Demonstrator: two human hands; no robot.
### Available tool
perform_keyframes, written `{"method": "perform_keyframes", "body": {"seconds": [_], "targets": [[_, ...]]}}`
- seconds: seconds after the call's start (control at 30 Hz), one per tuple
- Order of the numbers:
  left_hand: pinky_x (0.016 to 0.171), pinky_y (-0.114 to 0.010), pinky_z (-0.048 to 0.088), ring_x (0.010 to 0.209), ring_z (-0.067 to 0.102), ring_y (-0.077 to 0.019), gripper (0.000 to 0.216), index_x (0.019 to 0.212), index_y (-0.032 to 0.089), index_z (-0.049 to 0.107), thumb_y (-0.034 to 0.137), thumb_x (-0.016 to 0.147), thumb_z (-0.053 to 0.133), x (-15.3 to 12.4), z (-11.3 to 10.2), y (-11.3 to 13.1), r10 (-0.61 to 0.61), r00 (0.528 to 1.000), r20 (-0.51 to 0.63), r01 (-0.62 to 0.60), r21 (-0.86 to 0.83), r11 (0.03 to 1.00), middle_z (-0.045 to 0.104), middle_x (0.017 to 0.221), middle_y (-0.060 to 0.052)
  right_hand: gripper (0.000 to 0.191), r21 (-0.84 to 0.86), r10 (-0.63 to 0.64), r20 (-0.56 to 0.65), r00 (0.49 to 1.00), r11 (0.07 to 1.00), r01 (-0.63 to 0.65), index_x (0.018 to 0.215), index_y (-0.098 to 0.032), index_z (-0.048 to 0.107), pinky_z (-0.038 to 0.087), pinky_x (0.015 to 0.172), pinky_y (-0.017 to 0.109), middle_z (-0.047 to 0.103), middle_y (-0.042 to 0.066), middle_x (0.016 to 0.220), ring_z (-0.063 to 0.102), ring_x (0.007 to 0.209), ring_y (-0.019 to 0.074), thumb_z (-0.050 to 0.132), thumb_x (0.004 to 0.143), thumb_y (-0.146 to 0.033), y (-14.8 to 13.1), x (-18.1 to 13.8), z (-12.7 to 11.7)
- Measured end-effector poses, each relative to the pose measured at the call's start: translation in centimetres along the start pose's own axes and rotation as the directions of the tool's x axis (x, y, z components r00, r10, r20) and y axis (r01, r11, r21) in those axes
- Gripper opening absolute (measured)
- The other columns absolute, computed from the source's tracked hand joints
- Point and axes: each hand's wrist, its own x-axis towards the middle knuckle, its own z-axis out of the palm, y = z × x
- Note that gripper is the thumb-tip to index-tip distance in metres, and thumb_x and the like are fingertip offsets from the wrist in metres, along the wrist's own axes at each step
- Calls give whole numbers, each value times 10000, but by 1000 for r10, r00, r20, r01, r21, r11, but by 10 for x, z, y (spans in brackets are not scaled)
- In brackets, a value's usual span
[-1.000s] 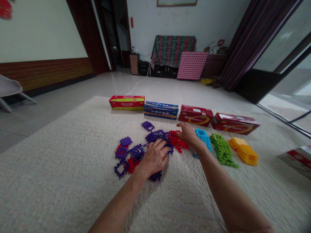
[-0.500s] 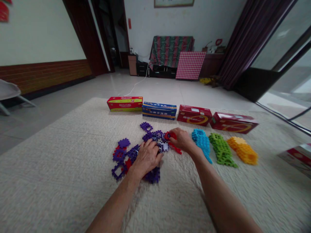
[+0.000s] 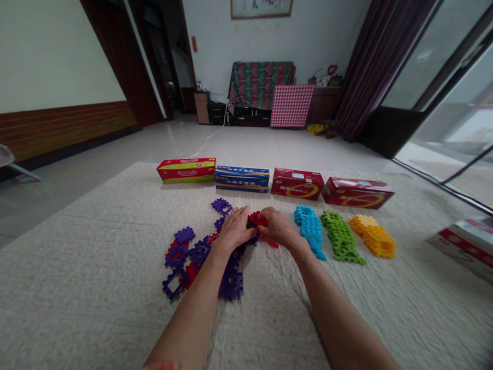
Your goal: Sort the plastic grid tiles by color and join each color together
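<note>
A heap of purple interlocking tiles (image 3: 200, 254) mixed with some red ones lies on a beige rug (image 3: 96, 267). My left hand (image 3: 235, 229) rests on the heap's far side, fingers curled toward a red tile piece (image 3: 257, 219). My right hand (image 3: 278, 229) meets it from the right, fingers closed on the same red piece. To the right lie a blue tile stack (image 3: 309, 230), a green tile stack (image 3: 339, 237) and a yellow-orange tile stack (image 3: 373, 236).
Four long boxes stand in a row behind the tiles: a red-yellow box (image 3: 186, 170), a blue box (image 3: 242, 178) and two red boxes (image 3: 297, 183) (image 3: 357, 192). Another box (image 3: 464, 246) lies at the right edge. Bare floor, a draped cabinet and a checked board lie beyond.
My two hands have come together over the red piece; the left hand moved forward and right off the purple heap. The camera shifted slightly.
</note>
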Motion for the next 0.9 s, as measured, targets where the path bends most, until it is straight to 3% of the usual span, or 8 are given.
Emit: {"method": "perform_keyframes", "body": {"seconds": [0.17, 0.33, 0.47, 0.57, 0.7, 0.9], "targets": [[954, -396, 427, 1149, 554, -287, 501, 1298, 146, 486, 293, 827, 576, -3, 5, 0, -30, 999, 16, 30, 41, 999, 638, 1174, -148, 163, 30, -3, -12, 1000, 1000, 3, 896, -157, 670, 438, 782, 268, 666, 92, 945, 603, 882, 194, 597, 752, -178, 0, 0, 4], [979, -387, 414, 1160, 549, -268, 434, 1242, 167, 541, 282, 825, 573, -5, 10, 0, -43, 999, 1, 42, 52, 998, 638, 1178, -132, 179, 66, -31, -18, 999, 997, 33, 887, -153, 672, 441, 781, 270, 668, 95, 957, 605, 879, 197, 637, 736, -243, -1, -1, 5], [976, -384, 421, 1156, 549, -254, 340, 1187, 168, 578, 269, 867, 521, -5, 11, -2, -30, 1000, 6, 29, 44, 999, 641, 1177, -124, 195, 72, -9, -18, 1000, 997, 10, 837, -150, 679, 442, 771, 283, 680, 104, 913, 617, 861, 206, 575, 812, -313, -5, -2, 2], [970, -382, 425, 1131, 558, -235, 286, 1098, 173, 618, 148, 872, 445, -5, 10, -3, -30, 999, 21, 28, 67, 997, 663, 1123, -112, 198, 75, -10, -15, 1000, 997, 11, 830, -158, 687, 437, 794, 280, 697, 98, 900, 624, 868, 200, 524, 846, -270, -7, -2, 0], [960, -370, 434, 1113, 568, -231, 274, 1027, 172, 640, 123, 878, 415, -5, 10, -4, -28, 999, 27, 26, 84, 996, 674, 1066, -113, 209, 84, -51, -1, 999, 995, 51, 850, -165, 695, 434, 816, 273, 713, 93, 918, 633, 890, 196, 487, 849, -182, -5, -1, -1], [968, -347, 441, 1107, 589, -223, 313, 1059, 152, 638, 90, 864, 401, -6, 0, -11, -45, 999, -17, 46, 63, 997, 671, 1103, -120, 286, 173, -116, -123, 986, 976, 136, 996, -150, 685, 433, 871, 267, 708, 97, 1028, 624, 982, 193, 430, 869, -120, 2, -1, -10]]}}
